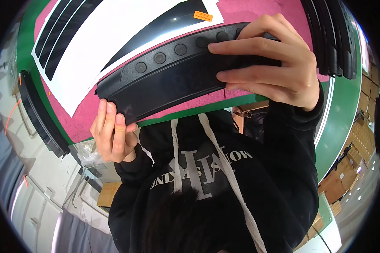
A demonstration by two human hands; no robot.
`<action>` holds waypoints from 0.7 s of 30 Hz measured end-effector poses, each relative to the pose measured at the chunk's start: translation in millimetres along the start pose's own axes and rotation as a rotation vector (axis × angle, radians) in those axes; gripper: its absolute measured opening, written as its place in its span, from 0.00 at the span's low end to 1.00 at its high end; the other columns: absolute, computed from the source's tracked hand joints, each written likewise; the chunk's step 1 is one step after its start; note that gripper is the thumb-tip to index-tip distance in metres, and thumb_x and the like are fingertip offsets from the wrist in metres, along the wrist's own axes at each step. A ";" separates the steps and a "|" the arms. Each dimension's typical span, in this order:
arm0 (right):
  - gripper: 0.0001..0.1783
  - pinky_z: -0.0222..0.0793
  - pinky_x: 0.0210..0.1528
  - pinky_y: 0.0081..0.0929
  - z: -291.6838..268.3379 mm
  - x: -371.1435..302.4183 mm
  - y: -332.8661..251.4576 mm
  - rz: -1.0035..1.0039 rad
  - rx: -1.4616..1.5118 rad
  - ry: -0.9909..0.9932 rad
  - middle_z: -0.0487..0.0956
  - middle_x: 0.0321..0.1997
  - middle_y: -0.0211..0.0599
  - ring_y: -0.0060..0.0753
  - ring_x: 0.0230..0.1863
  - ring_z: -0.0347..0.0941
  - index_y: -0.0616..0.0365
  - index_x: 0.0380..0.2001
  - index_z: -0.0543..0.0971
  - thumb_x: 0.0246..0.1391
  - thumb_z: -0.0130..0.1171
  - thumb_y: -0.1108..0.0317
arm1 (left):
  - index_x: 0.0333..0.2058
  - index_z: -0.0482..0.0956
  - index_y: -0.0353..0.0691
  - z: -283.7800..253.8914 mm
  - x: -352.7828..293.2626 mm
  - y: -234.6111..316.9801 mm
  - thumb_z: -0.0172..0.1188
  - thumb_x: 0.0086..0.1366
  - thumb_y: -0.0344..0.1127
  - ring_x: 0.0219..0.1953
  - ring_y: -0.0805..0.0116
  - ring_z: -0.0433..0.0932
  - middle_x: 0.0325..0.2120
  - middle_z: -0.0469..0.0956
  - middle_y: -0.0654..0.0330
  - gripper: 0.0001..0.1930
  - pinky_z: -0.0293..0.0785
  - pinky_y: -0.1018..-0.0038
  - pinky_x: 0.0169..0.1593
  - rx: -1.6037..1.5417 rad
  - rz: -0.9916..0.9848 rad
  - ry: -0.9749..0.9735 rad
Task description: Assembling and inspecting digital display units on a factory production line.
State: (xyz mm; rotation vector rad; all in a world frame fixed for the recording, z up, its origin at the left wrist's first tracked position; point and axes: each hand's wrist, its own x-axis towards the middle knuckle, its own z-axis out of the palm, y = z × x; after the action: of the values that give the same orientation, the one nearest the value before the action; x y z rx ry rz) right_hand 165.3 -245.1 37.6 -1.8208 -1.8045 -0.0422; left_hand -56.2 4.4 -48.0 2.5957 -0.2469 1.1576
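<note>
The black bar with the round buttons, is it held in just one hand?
No, the left hand holds the black bar at its left end, and the right hand grips its right part.

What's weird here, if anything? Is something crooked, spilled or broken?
I can't see anything spilled or broken. The white sheet lies slanted on the pink mat, so it looks a bit crooked. The long black device tilts too, but the left hand and right hand are holding it.
</note>
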 end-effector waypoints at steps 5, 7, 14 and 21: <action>0.18 0.64 0.35 0.26 1.3 -1.8 -0.4 -0.029 -0.020 0.025 0.83 0.44 0.38 0.32 0.35 0.70 0.53 0.29 0.87 0.31 0.66 0.56 | 0.43 0.76 0.35 1.1 1.7 0.7 0.59 0.67 0.41 0.42 0.43 0.82 0.37 0.82 0.44 0.15 0.77 0.65 0.41 0.023 0.001 0.001; 0.20 0.66 0.36 0.27 -1.6 -0.2 -1.0 -0.044 -0.031 0.001 0.83 0.44 0.37 0.33 0.36 0.71 0.54 0.32 0.87 0.31 0.67 0.57 | 0.44 0.76 0.36 1.0 1.8 0.6 0.58 0.67 0.41 0.42 0.44 0.82 0.38 0.82 0.44 0.14 0.75 0.66 0.41 0.050 0.005 0.004; 0.11 0.65 0.39 0.28 -22.6 1.2 -18.3 0.286 0.122 -0.056 0.82 0.45 0.31 0.33 0.38 0.72 0.50 0.31 0.86 0.40 0.68 0.63 | 0.45 0.76 0.37 1.6 1.3 0.9 0.58 0.67 0.39 0.43 0.45 0.82 0.39 0.82 0.44 0.13 0.73 0.65 0.42 0.068 0.010 0.014; 0.10 0.67 0.41 0.30 20.0 -34.2 64.7 -0.602 -0.271 0.520 0.81 0.43 0.30 0.35 0.39 0.72 0.53 0.30 0.85 0.40 0.71 0.67 | 0.45 0.76 0.36 4.5 -1.2 -0.8 0.57 0.68 0.38 0.44 0.44 0.81 0.39 0.81 0.43 0.13 0.73 0.65 0.42 0.070 0.019 0.034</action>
State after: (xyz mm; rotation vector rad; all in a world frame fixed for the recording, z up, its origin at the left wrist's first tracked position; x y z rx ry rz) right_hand 215.0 -263.4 -16.8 -1.1935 -1.9320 -0.9345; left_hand -53.7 3.8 -51.9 2.6369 -0.2282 1.2366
